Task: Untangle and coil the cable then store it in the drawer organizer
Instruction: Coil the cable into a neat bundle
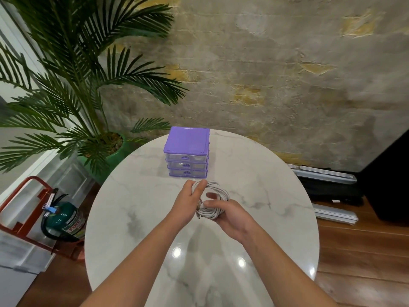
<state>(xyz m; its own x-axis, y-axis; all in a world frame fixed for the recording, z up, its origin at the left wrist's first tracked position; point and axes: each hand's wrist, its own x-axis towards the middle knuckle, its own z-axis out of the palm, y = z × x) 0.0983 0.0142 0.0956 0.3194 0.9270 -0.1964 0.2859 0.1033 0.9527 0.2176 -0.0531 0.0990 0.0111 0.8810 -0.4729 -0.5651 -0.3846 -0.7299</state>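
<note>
White cable [213, 199] is wound into a round coil of several loops, held up over the middle of the round marble table [137, 220], just in front of the drawer organizer [187, 151]. Left hand [187, 201] grips the far-left side of the coil, fingers curled around the bundled strands. Right hand [230, 214] holds the near side from below and the right, thumb pressed over the strands, fingers curled under; fingertips show through the coil's open centre. A short end with a plug hangs down between the two hands at the near-left edge of the coil; plug type can't be read. Both forearms come in from the bottom edge, meeting at the coil. Organizer is purple with three clear drawers stacked, all three closed, sitting near the far edge of the table, close to the coil but not touching it. Contents of the drawers can't be made out. Off the table: potted palm [73, 69] in a green pot at far left, green fire extinguisher [64, 218] in a red stand [28, 209] on the floor at left, black bag and grey rails on the wood floor at right, rough plaster wall behind.
</note>
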